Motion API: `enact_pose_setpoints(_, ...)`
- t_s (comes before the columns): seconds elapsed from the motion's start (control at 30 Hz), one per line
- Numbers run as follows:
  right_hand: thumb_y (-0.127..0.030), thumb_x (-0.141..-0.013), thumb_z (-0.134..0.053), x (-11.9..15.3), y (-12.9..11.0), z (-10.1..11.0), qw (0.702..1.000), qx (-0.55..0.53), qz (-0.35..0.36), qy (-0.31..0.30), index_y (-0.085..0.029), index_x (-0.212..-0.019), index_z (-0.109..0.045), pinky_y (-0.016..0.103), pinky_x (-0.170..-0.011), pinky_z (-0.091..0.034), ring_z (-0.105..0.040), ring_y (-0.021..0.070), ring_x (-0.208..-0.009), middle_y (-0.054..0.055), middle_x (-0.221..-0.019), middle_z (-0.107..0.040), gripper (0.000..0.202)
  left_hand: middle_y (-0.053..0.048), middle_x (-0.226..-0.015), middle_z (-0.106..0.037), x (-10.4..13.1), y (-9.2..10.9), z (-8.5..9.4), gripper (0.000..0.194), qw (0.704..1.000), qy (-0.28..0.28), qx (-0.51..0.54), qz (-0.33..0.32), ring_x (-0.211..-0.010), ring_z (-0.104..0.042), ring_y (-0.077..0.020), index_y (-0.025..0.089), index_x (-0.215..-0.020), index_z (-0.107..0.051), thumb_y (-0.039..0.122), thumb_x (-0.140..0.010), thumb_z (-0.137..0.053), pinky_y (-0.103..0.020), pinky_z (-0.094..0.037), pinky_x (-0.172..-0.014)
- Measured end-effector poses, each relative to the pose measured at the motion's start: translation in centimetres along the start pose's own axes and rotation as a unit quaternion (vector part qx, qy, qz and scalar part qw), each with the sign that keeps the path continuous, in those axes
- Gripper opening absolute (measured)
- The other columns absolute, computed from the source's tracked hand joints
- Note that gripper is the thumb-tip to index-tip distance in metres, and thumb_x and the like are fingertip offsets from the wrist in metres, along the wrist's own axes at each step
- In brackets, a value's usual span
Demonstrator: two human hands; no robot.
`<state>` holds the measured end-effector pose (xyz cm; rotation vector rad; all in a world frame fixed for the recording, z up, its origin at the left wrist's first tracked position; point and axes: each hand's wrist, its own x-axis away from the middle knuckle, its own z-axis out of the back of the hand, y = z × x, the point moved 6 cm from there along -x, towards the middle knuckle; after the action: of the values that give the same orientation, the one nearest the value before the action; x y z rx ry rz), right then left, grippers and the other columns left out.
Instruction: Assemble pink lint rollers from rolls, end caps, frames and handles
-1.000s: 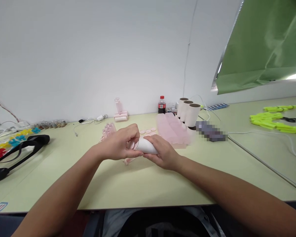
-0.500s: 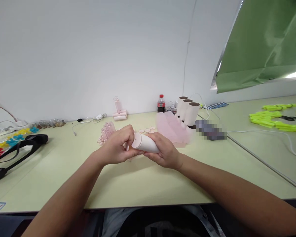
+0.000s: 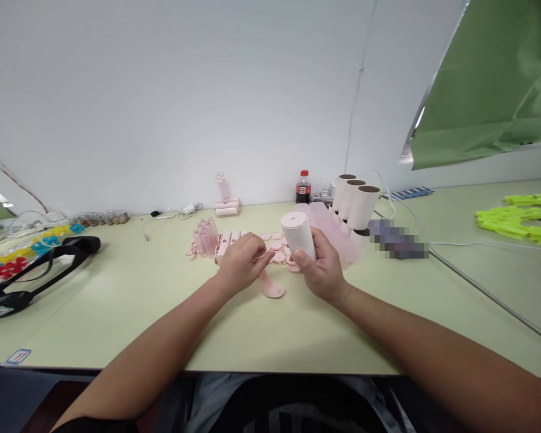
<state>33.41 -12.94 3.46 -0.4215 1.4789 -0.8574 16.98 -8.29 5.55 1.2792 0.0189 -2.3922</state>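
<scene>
My right hand (image 3: 325,269) is wrapped round a white cylinder (image 3: 299,236), which stands nearly upright with a pale pink disc on its top; the disc has a small hole in its middle. To its left, my left hand (image 3: 243,261) pinches a pink strip (image 3: 273,287) that hangs down to the table. Several pink discs (image 3: 277,246) lie between and behind the hands. Beyond my left hand are several pink cases (image 3: 225,240) and a cluster of clear pink tubes (image 3: 204,238).
Three white tubes (image 3: 363,207) stand at the back right near a cola bottle (image 3: 303,187) and translucent pink sheets (image 3: 329,228). Yellow-green parts (image 3: 509,222) lie far right, with cables nearby. A black strap frame (image 3: 40,273) and coloured flowers (image 3: 45,243) are at left.
My hands have moved apart. The cylinder is now more upright in my right hand, while my left hand has let it go and holds a pink strip. The view has shifted slightly.
</scene>
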Motion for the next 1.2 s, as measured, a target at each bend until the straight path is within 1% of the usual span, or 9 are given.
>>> enact_pose_setpoints(0.2,-0.053,-0.086,-0.062,0.2,0.3,-0.3,1.0,-0.017,-0.011,-0.022,-0.019,-0.119,-0.054,0.034,-0.061,-0.051,-0.063,0.023,-0.079,0.009,-0.096,-0.066,0.048,-0.001,-0.078,-0.061,-0.7,-1.2,-3.1,0.013,0.975,-0.161,-0.069,0.138,-0.069,-0.057,-0.0156,0.02,-0.078,-0.054,0.027,-0.086,-0.061,-0.026,-0.037,-0.057)
enact_pose_setpoints(0.37,-0.052,-0.086,-0.062,0.4,0.3,-0.4,0.999,-0.017,-0.01,-0.037,-0.019,-0.119,-0.054,0.033,-0.061,-0.052,-0.064,0.0239,-0.083,0.01,-0.102,-0.066,0.046,-0.002,-0.071,-0.06,-0.8,-1.8,-5.6,0.012,0.949,-0.259,-0.093,0.157,-0.064,-0.056,-0.0178,0.02,-0.075,-0.057,0.023,-0.087,-0.055,-0.029,-0.032,-0.053)
enact_pose_setpoints(0.47,-0.049,-0.087,-0.062,0.2,-0.1,-0.1,1.0,-0.001,0.009,-0.028,-0.019,-0.117,-0.055,0.035,-0.067,-0.053,-0.064,0.0243,-0.086,0.011,-0.105,-0.066,0.043,-0.002,-0.071,-0.06,-0.9,-2.3,-5.1,0.012,0.954,-0.226,-0.084,0.177,-0.064,-0.056,-0.018,0.02,-0.077,-0.057,0.023,-0.088,-0.053,-0.029,-0.034,-0.054)
enact_pose_setpoints(0.53,-0.046,-0.087,-0.063,0.0,-0.5,-0.1,0.999,0.022,0.028,-0.031,-0.019,-0.117,-0.057,0.035,-0.07,-0.052,-0.064,0.0235,-0.086,0.01,-0.104,-0.067,0.041,-0.001,-0.073,-0.061,-1.1,-2.5,-3.6,0.009,0.966,-0.16,-0.04,0.201,-0.066,-0.056,-0.0169,0.02,-0.082,-0.057,0.024,-0.089,-0.052,-0.028,-0.037,-0.056)
enact_pose_setpoints(0.63,-0.042,-0.086,-0.066,-0.2,-0.9,-0.5,0.996,0.054,0.041,-0.063,-0.02,-0.117,-0.06,0.034,-0.073,-0.052,-0.064,0.0227,-0.085,0.008,-0.102,-0.068,0.039,0.0,-0.077,-0.06,-1.2,-2.7,-0.6,0.014,0.964,-0.051,0.115,0.233,-0.064,-0.056,-0.0134,0.02,-0.092,-0.055,0.032,-0.094,-0.047,-0.026,-0.044,-0.057)
enact_pose_setpoints(0.7,-0.04,-0.085,-0.067,-0.2,-0.7,-1.0,0.992,0.065,0.034,-0.098,-0.021,-0.117,-0.062,0.034,-0.074,-0.052,-0.065,0.0226,-0.086,0.007,-0.101,-0.07,0.038,-0.002,-0.085,-0.06,-1.1,-2.3,1.0,0.021,0.953,-0.014,0.219,0.21,-0.066,-0.057,-0.0122,0.02,-0.099,-0.055,0.04,-0.095,-0.047,-0.026,-0.048,-0.058)
enact_pose_setpoints(0.8,-0.038,-0.085,-0.068,-0.1,-0.3,-1.7,0.987,0.081,0.028,-0.136,-0.022,-0.119,-0.063,0.035,-0.08,-0.052,-0.066,0.024,-0.093,0.007,-0.109,-0.071,0.038,-0.006,-0.103,-0.057,-0.7,-0.9,2.3,0.034,0.958,-0.026,0.266,0.107,-0.081,-0.058,-0.0143,0.022,-0.112,-0.055,0.044,-0.087,-0.063,-0.027,-0.052,-0.064)
enact_pose_setpoints(0.9,-0.037,-0.085,-0.068,-0.1,0.1,-1.9,0.984,0.091,0.022,-0.15,-0.021,-0.123,-0.063,0.036,-0.084,-0.051,-0.066,0.0252,-0.099,0.008,-0.115,-0.07,0.041,-0.005,-0.102,-0.055,-0.1,-0.5,2.3,0.038,0.969,-0.052,0.234,0.054,-0.084,-0.054,-0.0138,0.023,-0.112,-0.057,0.036,-0.08,-0.074,-0.025,-0.05,-0.064)
enact_pose_setpoints(1.2,-0.041,-0.087,-0.064,0.0,0.6,-2.2,0.974,0.106,-0.018,-0.2,-0.02,-0.115,-0.067,0.033,-0.073,-0.049,-0.065,0.0225,-0.083,0.006,-0.098,-0.071,0.035,-0.004,-0.101,-0.055,0.5,-2.1,1.3,0.032,0.954,-0.105,0.243,0.142,-0.074,-0.051,-0.0107,0.021,-0.102,-0.061,0.038,-0.078,-0.076,-0.025,-0.047,-0.064)
